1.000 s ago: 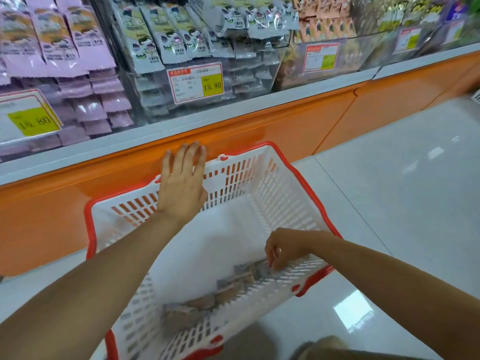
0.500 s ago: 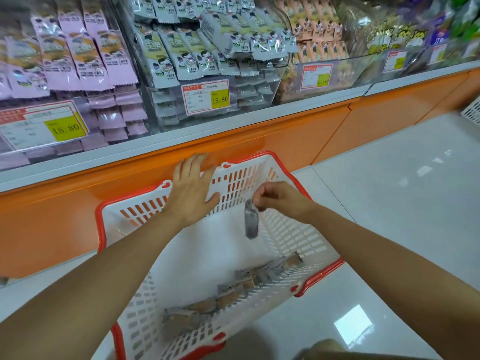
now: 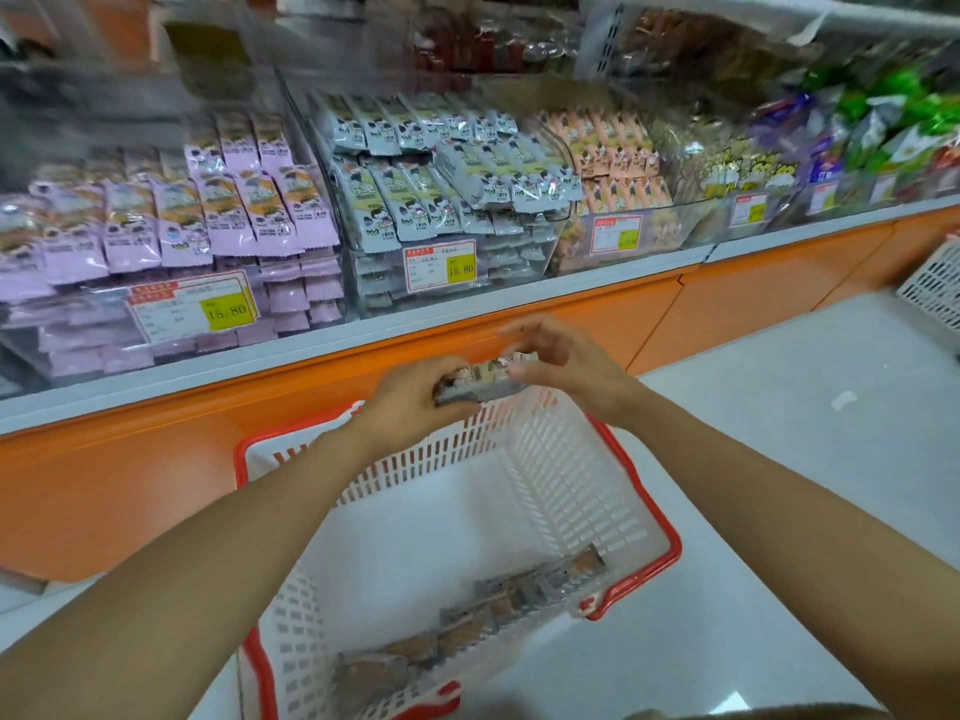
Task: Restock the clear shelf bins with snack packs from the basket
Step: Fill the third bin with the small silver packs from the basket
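A grey snack pack [image 3: 480,381] is held level above the far rim of the white basket with red trim [image 3: 566,491]. My left hand [image 3: 410,394] grips its left end and my right hand [image 3: 563,361] pinches its right end. Several more grey packs [image 3: 488,615] lie along the near wall inside the basket. Behind, the clear shelf bin with grey-green packs [image 3: 431,200] stands with a 15.80 price tag on its front. A clear bin of purple packs [image 3: 171,226] sits to its left.
An orange shelf base [image 3: 727,298] with a grey ledge runs below the bins. Bins of peach packs [image 3: 618,163] and mixed snacks [image 3: 857,127] stand to the right. A second white basket [image 3: 935,283] is at the right edge on the pale floor.
My right hand lifted a pack out of the basket and up toward the shelf. My left hand left the basket rim and took hold of the pack's other end. The view tilted up.
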The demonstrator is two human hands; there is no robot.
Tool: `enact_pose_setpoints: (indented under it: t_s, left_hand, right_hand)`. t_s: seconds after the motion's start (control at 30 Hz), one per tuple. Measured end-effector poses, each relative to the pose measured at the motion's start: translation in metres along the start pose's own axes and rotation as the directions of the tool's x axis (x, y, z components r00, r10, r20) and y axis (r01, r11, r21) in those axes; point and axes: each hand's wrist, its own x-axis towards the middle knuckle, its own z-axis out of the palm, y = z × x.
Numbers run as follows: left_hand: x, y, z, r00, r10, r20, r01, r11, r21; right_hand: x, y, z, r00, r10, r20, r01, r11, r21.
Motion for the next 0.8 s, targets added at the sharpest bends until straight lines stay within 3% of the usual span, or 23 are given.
enact_pose_setpoints:
  t_s: [0.1,0.2,0.3,0.37,0.47,0.63,0.8]
  left_hand:
    - [-0.001,0.006,-0.015,0.999,-0.021,-0.049,0.021,1.0,-0.002]
    - [0.001,0.015,-0.027,0.988,0.034,-0.15,-0.02,0.995,0.099]
    - [0.004,0.027,-0.038,0.927,0.161,-0.338,-0.07,0.962,0.265]
    - [0.005,0.033,-0.047,0.835,0.248,-0.491,-0.064,0.931,0.361]
    - [0.006,0.037,-0.064,0.754,0.298,-0.585,-0.002,0.892,0.452]
    - [0.012,0.025,-0.074,0.842,0.226,-0.491,0.165,0.757,0.633]
    - [0.014,0.021,-0.074,0.883,0.158,-0.442,0.212,0.706,0.676]
  right_hand:
    - [-0.001,-0.015,0.001,0.998,-0.041,0.047,0.054,0.951,-0.306]
    - [-0.002,-0.027,-0.001,0.993,-0.113,0.02,0.108,0.867,-0.486]
    - [0.0,-0.038,-0.007,0.966,-0.247,-0.073,0.184,0.859,-0.478]
    - [0.002,-0.046,-0.011,0.942,-0.308,-0.137,0.229,0.883,-0.41]
    - [0.009,-0.065,-0.016,0.884,-0.401,-0.24,0.303,0.883,-0.358]
    - [0.039,-0.104,-0.009,0.8,-0.474,-0.367,0.31,0.851,-0.424]
    - [0.081,-0.119,0.013,0.753,-0.502,-0.425,0.177,0.777,-0.605]
